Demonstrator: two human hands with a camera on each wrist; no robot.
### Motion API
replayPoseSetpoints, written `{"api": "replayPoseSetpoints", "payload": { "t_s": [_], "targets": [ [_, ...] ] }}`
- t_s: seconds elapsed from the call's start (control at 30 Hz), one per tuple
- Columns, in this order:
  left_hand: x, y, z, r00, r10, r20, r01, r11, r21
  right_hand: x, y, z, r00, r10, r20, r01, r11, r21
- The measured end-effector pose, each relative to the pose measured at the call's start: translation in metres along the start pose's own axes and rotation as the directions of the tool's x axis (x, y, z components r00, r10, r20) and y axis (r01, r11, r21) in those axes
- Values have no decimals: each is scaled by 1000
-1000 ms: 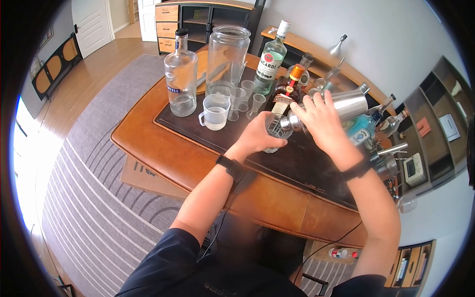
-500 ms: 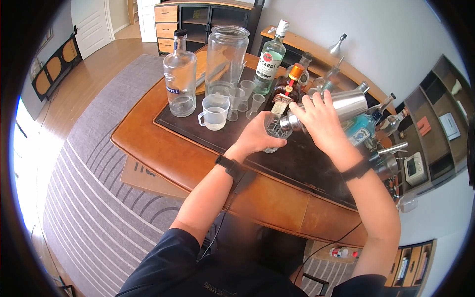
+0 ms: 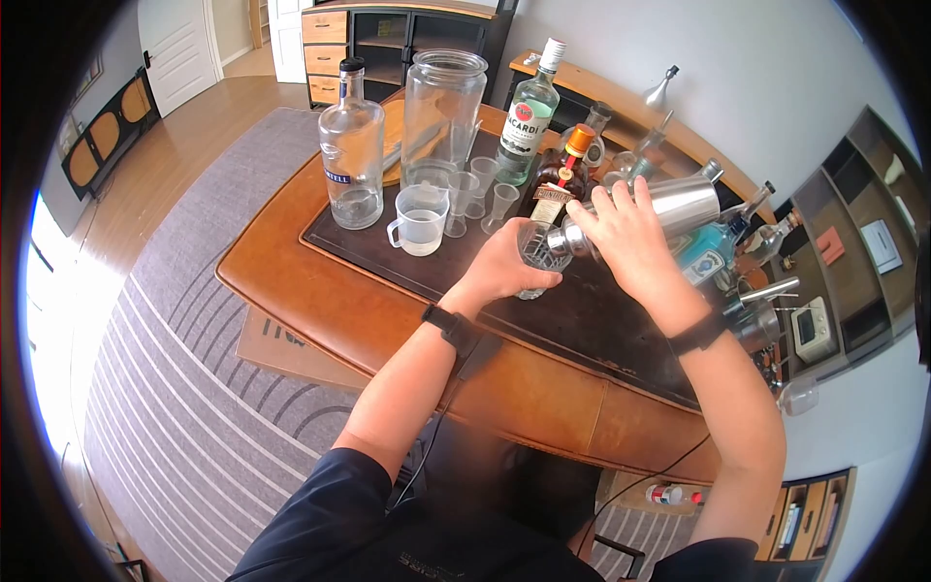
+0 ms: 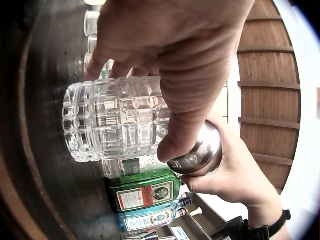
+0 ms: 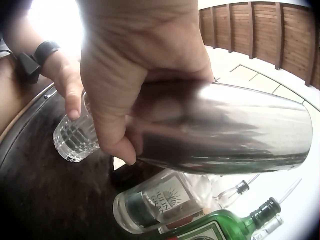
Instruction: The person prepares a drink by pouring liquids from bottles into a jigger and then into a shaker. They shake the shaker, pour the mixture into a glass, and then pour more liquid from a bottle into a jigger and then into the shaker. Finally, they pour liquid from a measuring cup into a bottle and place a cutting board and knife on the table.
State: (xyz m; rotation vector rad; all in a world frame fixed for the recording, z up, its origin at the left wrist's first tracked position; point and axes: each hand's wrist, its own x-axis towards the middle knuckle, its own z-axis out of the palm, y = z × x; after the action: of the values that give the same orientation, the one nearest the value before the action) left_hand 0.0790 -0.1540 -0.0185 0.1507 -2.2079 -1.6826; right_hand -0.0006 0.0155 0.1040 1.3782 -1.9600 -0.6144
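Observation:
A silver shaker (image 3: pixel 684 206) lies nearly sideways in the grip of my right hand (image 3: pixel 626 238), its narrow end at the rim of a cut-glass tumbler (image 3: pixel 543 254). My left hand (image 3: pixel 499 267) holds that tumbler by its side over the dark mat. The left wrist view shows the tumbler's faceted wall (image 4: pixel 115 117) with the thumb (image 4: pixel 177 142) at its rim and the shaker's rounded metal top (image 4: pixel 200 150) against it. In the right wrist view my fingers wrap the shaker body (image 5: pixel 225 127). Whether liquid flows cannot be told.
Left of the hands stand a measuring cup (image 3: pixel 421 223), small glasses (image 3: pixel 501 208), a tall jar (image 3: pixel 441 116) and a clear bottle (image 3: pixel 353 155). Behind are a Bacardi bottle (image 3: pixel 528 126) and an orange-capped bottle (image 3: pixel 562 175). Several bottles, one blue (image 3: pixel 713 254), stand at the right.

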Motion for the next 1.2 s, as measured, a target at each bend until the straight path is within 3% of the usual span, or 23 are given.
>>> {"api": "replayPoseSetpoints", "payload": {
  "t_s": [0.67,0.77,0.9,1.0,1.07,1.13,1.2],
  "targets": [
    [1,-4,1,1000,13,-14,-13,1000,20,-1,0,-1,1000,-21,-20,21,1000,-3],
    [2,-6,2,997,66,-38,-64,997,43,-2,1,12,996,8,-85,-2,998,69],
    [3,-10,6,999,36,-21,-37,997,-60,-20,8,3,991,129,-25,-117,951,285],
    [4,-10,6,1000,10,19,-7,990,-142,-42,16,-8,918,396,21,-317,701,639],
    [5,-11,6,1000,6,20,-4,992,-130,-65,17,-5,781,611,131,-441,390,808],
    [4,-5,5,999,-26,30,29,994,-107,-89,21,7,633,718,291,-433,16,901],
    [3,-6,4,999,-34,27,36,996,-86,-111,20,36,531,785,319,-362,-130,923]
  ]
}}
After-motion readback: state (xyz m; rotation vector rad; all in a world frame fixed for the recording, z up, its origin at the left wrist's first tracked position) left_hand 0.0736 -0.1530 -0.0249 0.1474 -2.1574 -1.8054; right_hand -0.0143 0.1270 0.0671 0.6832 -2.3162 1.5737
